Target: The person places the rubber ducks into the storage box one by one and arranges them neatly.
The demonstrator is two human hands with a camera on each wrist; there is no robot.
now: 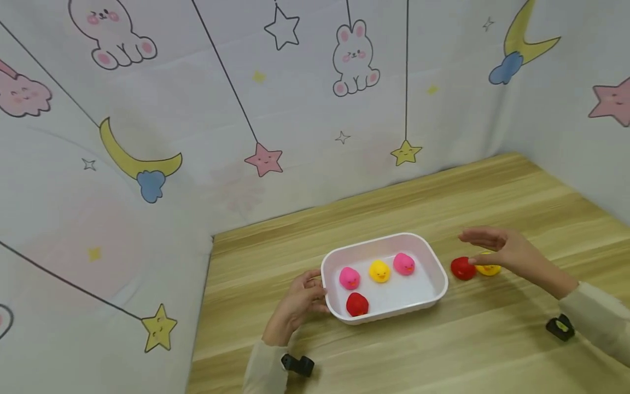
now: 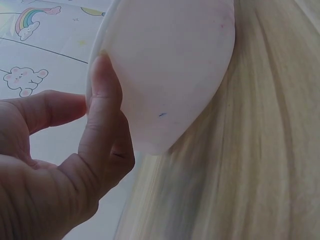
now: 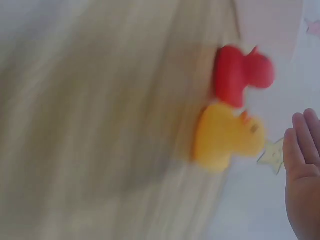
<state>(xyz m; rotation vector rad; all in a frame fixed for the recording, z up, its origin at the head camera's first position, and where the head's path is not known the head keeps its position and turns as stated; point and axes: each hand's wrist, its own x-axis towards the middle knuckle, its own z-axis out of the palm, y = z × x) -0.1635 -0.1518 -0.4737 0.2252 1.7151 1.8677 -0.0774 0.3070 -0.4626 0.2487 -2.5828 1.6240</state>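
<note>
My left hand (image 1: 300, 298) holds the left end of a white plastic tray (image 1: 435, 293). In the left wrist view, bent fingers (image 2: 106, 95) touch the tray's rim and outer wall. Inside the tray sit two pink rubber ducks (image 1: 350, 278) (image 1: 404, 264), a yellow rubber duck (image 1: 379, 271) and a red rubber duck (image 1: 357, 304). Right of the tray, my right hand (image 1: 512, 254) hovers with extended fingers, holding nothing. Below it, another red duck (image 1: 463, 268) and another yellow duck (image 1: 489, 267) stand side by side on the table; the hand partly hides the yellow one in the head view.
The wood-grain table (image 1: 394, 355) meets a white cloth backdrop (image 1: 305, 109) printed with stars, moons and rabbits. Black wrist devices sit by the left sleeve (image 1: 268, 366) and the right sleeve (image 1: 598, 320). The right wrist view is blurred.
</note>
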